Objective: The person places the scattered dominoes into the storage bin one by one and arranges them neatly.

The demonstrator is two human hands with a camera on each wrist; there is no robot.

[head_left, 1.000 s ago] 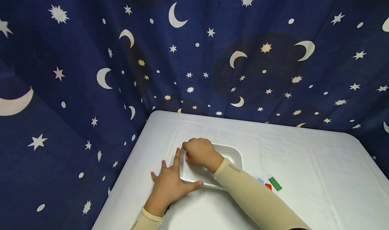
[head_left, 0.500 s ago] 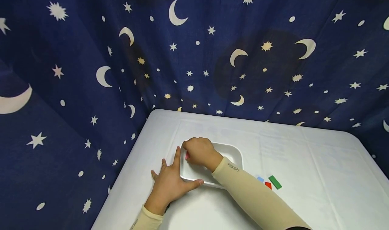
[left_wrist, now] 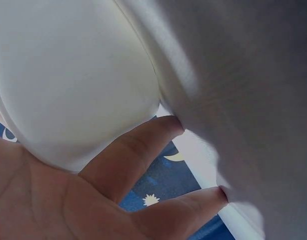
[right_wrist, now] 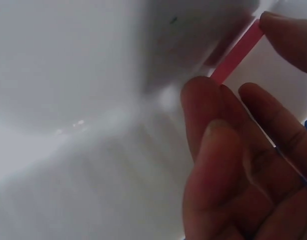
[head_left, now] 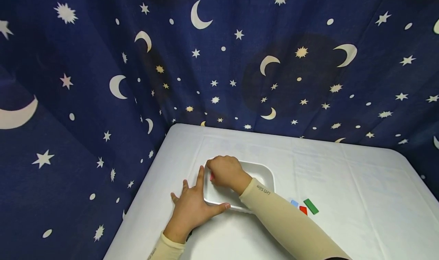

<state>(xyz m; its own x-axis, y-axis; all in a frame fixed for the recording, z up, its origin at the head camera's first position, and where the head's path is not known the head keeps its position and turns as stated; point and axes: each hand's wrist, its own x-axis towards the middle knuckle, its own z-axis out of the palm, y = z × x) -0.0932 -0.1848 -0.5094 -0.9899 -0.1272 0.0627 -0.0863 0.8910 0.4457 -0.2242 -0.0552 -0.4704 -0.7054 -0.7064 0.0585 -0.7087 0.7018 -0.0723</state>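
Observation:
A white plastic tray lies on the table. My left hand spreads its fingers around the tray's near left corner, with the thumb along the front edge and the index finger by the left side. In the left wrist view the straight fingers touch the tray's outside and the cloth. Reaching into the tray, my right hand holds a flat pink block between its fingertips, near the left end. In the right wrist view the block stands close against a white tray surface. Most of it is hidden from the head view.
Right of the tray, beside the right sleeve, lie a green block, a red block and a light blue block. A white cloth covers the table. A dark blue curtain hangs behind and to the left.

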